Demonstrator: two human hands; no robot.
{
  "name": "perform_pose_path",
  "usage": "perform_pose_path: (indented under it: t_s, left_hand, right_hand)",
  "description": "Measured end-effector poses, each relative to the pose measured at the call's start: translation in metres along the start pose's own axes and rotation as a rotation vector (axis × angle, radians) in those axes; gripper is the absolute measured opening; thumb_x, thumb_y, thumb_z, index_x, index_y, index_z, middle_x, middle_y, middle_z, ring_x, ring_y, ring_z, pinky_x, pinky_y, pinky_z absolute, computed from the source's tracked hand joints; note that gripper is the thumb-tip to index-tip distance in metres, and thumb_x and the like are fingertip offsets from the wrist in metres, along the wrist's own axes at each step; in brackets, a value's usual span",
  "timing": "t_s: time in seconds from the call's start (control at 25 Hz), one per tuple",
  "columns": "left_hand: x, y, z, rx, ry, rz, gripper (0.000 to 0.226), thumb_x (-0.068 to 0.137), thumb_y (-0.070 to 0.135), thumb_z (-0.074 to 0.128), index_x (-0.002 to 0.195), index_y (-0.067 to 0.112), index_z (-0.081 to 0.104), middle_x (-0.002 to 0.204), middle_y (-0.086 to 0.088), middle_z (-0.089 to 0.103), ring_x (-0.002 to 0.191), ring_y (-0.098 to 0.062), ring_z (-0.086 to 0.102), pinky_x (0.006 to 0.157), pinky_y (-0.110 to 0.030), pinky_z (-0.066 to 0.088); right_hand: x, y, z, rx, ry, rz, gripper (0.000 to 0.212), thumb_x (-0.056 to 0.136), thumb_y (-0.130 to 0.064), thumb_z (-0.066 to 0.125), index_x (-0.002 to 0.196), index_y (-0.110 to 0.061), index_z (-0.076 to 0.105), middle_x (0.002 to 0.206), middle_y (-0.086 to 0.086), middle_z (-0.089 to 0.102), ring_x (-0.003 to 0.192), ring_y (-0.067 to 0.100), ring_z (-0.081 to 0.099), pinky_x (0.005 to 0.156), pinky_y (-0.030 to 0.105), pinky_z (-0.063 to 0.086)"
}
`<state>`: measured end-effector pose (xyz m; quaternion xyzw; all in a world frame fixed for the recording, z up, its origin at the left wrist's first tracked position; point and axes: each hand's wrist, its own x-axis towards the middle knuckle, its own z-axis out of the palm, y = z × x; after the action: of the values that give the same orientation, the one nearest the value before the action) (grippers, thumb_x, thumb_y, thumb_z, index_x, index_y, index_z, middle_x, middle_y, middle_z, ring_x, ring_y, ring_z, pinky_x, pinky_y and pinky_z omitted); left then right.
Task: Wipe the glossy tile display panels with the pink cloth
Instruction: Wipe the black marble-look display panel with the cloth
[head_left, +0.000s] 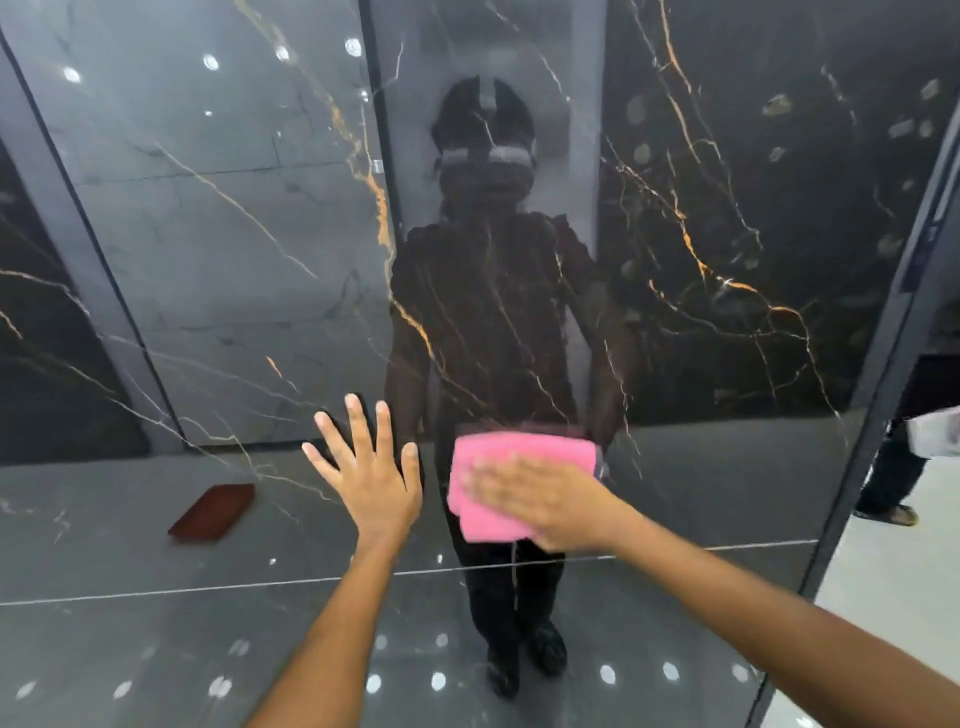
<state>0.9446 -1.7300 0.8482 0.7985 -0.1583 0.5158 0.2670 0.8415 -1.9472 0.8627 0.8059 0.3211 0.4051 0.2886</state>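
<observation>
The right hand (550, 501) presses the pink cloth (511, 480) flat against the glossy panel (727, 260), fingers straight. Just left of the cloth, the left hand (371, 475) rests open-fingered on the panel.

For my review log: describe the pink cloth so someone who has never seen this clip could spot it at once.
Start at the big glossy dark tile panel with gold veins that fills the view. Low on it, just right of centre, the right hand presses the pink cloth flat against the surface, beside the spread left hand. It is the only bright pink thing in view.
</observation>
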Motion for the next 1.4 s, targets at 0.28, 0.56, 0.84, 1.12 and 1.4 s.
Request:
perform_pose_path:
  t_s: [0.28,0.56,0.84,1.12,1.4]
  left_hand:
    - [-0.003,-0.003,0.004,-0.013,0.064,0.041,0.059,0.102,0.043,0.023,0.157,0.030,0.004,0.164,0.007,-0.007,0.150,-0.029,-0.013,0.116,-0.056,-0.009]
    - [-0.004,-0.004,0.003,-0.031,0.060,0.037,0.058,0.103,0.044,0.021,0.157,0.031,0.004,0.164,0.006,-0.007,0.150,-0.030,-0.012,0.116,-0.058,-0.006]
    - [-0.003,-0.003,0.002,-0.027,0.047,0.046,0.054,0.104,0.041,0.015,0.156,0.033,0.003,0.164,0.009,-0.009,0.148,-0.037,-0.006,0.115,-0.057,-0.006]
    - [-0.003,-0.004,0.005,-0.031,0.096,0.061,0.063,0.101,0.052,0.023,0.156,0.032,0.002,0.164,0.008,-0.008,0.150,-0.035,-0.006,0.117,-0.055,-0.008]
    - [-0.003,-0.001,0.003,-0.006,0.076,0.060,0.064,0.100,0.048,0.027,0.156,0.032,0.002,0.164,0.006,-0.010,0.143,-0.046,0.004,0.116,-0.055,-0.008]
  right_hand:
    - [-0.008,0.100,-0.046,0.090,0.422,0.661,0.054,0.080,-0.007,0.048,0.134,-0.003,0.048,0.126,0.021,0.061,0.124,0.031,0.047,0.101,0.046,0.037]
    - [-0.080,0.006,0.003,-0.041,-0.087,-0.051,0.083,0.068,-0.004,0.048,0.149,-0.012,0.031,0.158,0.000,0.028,0.148,0.017,0.018,0.122,0.040,0.002]
    - [0.015,0.002,0.004,-0.015,0.163,0.406,0.068,0.081,-0.001,0.038,0.149,-0.006,0.030,0.148,0.009,0.040,0.146,0.024,0.020,0.121,0.043,0.007]
    - [-0.091,-0.026,0.028,-0.029,-0.073,-0.016,0.076,0.079,-0.008,0.054,0.150,-0.014,0.027,0.154,-0.003,0.035,0.148,0.017,0.014,0.122,0.041,-0.001]
    - [-0.086,-0.029,0.018,-0.065,-0.135,0.058,0.102,0.063,-0.009,0.053,0.155,-0.015,0.011,0.163,-0.002,0.002,0.150,0.019,0.003,0.121,0.042,-0.001]
